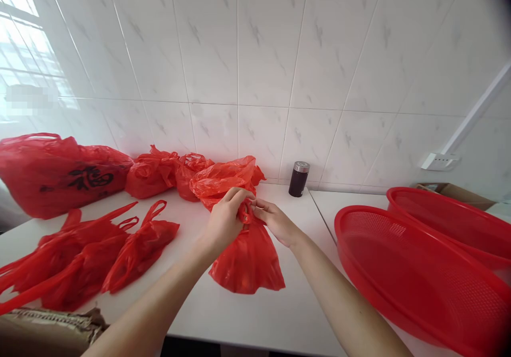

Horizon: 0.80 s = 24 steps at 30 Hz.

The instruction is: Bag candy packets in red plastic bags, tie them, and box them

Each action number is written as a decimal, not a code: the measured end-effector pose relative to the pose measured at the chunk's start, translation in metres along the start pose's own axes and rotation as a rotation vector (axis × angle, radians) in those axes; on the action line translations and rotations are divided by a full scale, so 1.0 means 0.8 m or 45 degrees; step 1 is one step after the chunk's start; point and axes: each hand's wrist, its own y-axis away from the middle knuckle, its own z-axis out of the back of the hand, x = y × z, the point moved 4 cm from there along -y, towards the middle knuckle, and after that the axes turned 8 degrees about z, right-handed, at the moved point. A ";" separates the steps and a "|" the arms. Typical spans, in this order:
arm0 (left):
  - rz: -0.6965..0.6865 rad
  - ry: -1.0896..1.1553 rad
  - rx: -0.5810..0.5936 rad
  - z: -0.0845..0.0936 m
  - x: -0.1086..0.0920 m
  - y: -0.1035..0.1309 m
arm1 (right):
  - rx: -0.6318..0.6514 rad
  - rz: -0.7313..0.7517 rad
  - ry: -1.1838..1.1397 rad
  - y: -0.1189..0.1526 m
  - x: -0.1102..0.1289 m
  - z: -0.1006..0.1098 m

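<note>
A filled red plastic bag [249,261] hangs or stands upright at the front middle of the white table, its neck bunched at the top. My left hand [230,213] is closed around the bag's gathered neck from the left. From the right, my right hand [275,219] pinches the twisted red plastic at the same spot, its fingertips meeting those of my left. A looped or knotted part shows between the hands. What is inside the bag cannot be made out. Right behind my hands lies another crumpled red bag [223,179].
More red bags [91,250] with handles lie on the table [191,309] at left. A large printed red bag [59,176] stands behind them. A dark flask [299,179] stands near the wall; red plastic baskets [399,272] fill the right. Cardboard [48,330] is at lower left.
</note>
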 end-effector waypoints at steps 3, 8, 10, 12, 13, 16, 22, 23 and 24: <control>0.044 0.134 0.174 -0.008 0.011 0.016 | -0.130 -0.010 0.022 0.012 0.000 0.006; 0.322 0.269 0.317 -0.002 0.046 0.066 | -0.329 -0.040 0.108 0.036 -0.017 0.032; 0.464 0.307 0.229 0.007 0.066 0.090 | -0.524 -0.086 0.119 0.045 -0.033 0.062; 0.572 0.327 0.148 0.010 0.086 0.114 | -0.709 -0.132 0.148 0.051 -0.052 0.093; 0.608 0.335 0.118 0.008 0.094 0.124 | -0.768 -0.151 0.166 0.052 -0.062 0.105; 0.682 0.350 0.000 -0.011 0.109 0.143 | -0.876 -0.163 0.232 0.047 -0.088 0.119; 0.707 0.282 -0.381 -0.064 0.111 0.133 | -0.849 -0.153 0.542 0.044 -0.135 0.053; 0.733 0.242 -0.397 -0.072 0.113 0.130 | -0.829 -0.153 0.614 0.046 -0.144 0.039; 0.759 0.204 -0.395 -0.079 0.115 0.127 | -0.804 -0.144 0.724 0.048 -0.151 0.028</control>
